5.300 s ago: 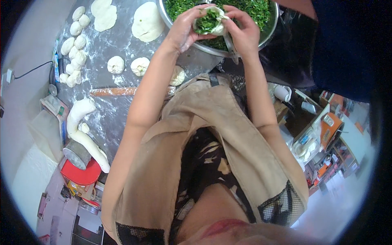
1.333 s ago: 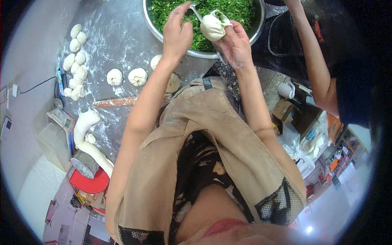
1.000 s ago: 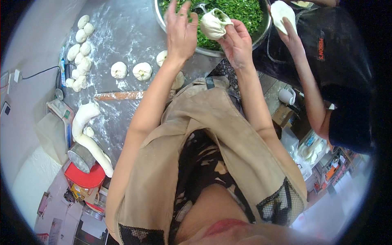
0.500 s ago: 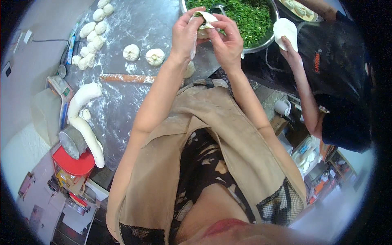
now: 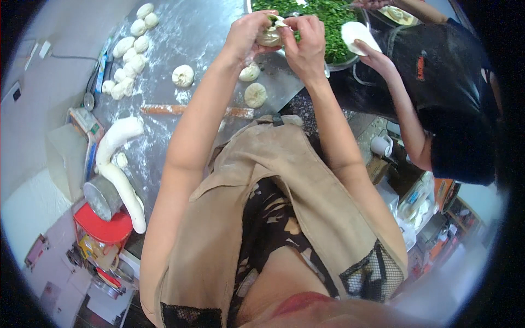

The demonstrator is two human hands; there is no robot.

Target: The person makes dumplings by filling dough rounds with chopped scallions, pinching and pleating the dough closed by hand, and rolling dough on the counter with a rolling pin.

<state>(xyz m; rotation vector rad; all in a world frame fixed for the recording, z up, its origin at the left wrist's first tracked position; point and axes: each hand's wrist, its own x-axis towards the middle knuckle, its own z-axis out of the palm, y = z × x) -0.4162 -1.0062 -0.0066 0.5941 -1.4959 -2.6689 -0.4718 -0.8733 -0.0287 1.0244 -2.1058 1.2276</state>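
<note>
A partly gathered stuffed bun [image 5: 270, 37] of white dough is held up between my hands at the left side of the metal bowl [image 5: 344, 66], which is full of chopped greens [image 5: 331, 33]. My left hand [image 5: 246, 38] cups the bun from its left side, thumb near the opening. The fingers of my right hand [image 5: 306, 44] pinch the dough edge at the top right. A bit of green filling shows in the remaining gap. Below my hands, two round buns [image 5: 255, 95] lie on the floury table [image 5: 164, 54], and another bun [image 5: 182, 76] is left of my forearm.
A rolling pin [image 5: 164, 109] lies across the table. Several dough lumps [image 5: 131, 60] sit farther left, with a long dough roll [image 5: 112, 164] nearer. At right, a co-worker's hand [image 5: 377, 57] holds a flat dough wrapper [image 5: 359, 38]; their other hand [image 5: 374, 4] is above the bowl.
The bun's opening has become smaller under my right fingers. The co-worker's wrapper has moved left toward the bowl, and their other hand has come over it. The whole view has shifted slightly.
</note>
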